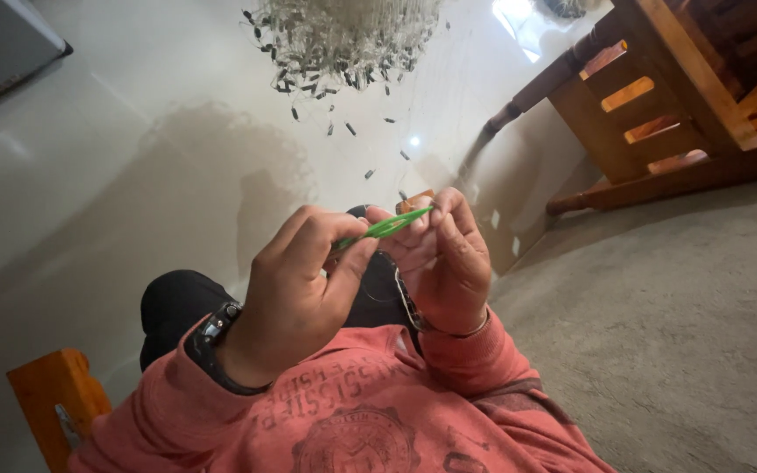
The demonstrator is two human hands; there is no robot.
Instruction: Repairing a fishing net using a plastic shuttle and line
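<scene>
Left grip: the left hand pinches one end of a thin green tool between thumb and bent fingers, grasping it firmly.
Right grip: the right hand is curled close at the other end of the green tool; its fingertips meet there, but I cannot tell if they grasp the tool or a fine thread.
Green tool: it lies slanted between the two hands, held up in front of the chest, above the person's lap.
Clothing: a salmon-red sweatshirt with dark sleeve cuffs, and a watch on the left wrist.
Net: a pale fishing net with many small dark weights hangs bunched above the hands, on the shiny floor.
Around: a wooden chair stands at the right, near a grey carpet; an orange wooden piece is at the lower left.
</scene>
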